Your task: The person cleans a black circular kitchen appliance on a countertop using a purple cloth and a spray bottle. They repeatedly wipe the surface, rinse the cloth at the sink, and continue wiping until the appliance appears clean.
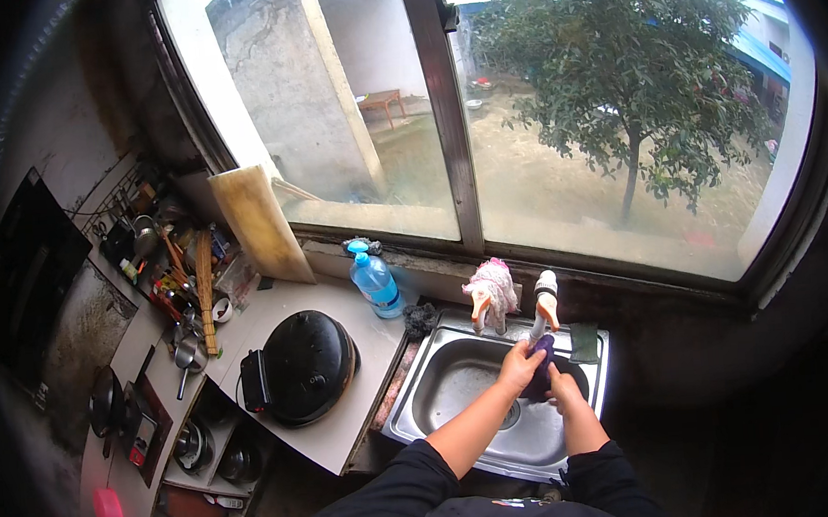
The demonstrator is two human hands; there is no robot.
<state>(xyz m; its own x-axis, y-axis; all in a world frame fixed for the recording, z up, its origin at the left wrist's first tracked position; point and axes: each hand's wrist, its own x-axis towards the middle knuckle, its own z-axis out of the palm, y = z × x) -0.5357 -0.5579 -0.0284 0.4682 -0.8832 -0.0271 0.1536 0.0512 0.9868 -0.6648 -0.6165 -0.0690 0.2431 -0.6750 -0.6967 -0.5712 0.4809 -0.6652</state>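
Note:
Both my hands are over a stainless steel sink (440, 392), gripping a dark purple cloth (543, 364). My left hand (520, 367) has its upper part, close below the faucet on the right (547, 300). Lower down on the cloth's right side is my right hand (566, 390). Part of the cloth is hidden by the fingers, and I cannot tell whether water is running. A second faucet (482, 305), wrapped in a pink and white rag (497, 282), stands to the left. The drain (510, 416) shows beneath my left wrist.
A green scouring pad (584, 342) lies on the sink's right rim. Left of the sink are a dark scrubber (420, 320), a blue pump bottle (377, 286) and a round black electric griddle (310, 368). A cutting board (259, 225) leans by the window; a saucepan (191, 354) sits farther left.

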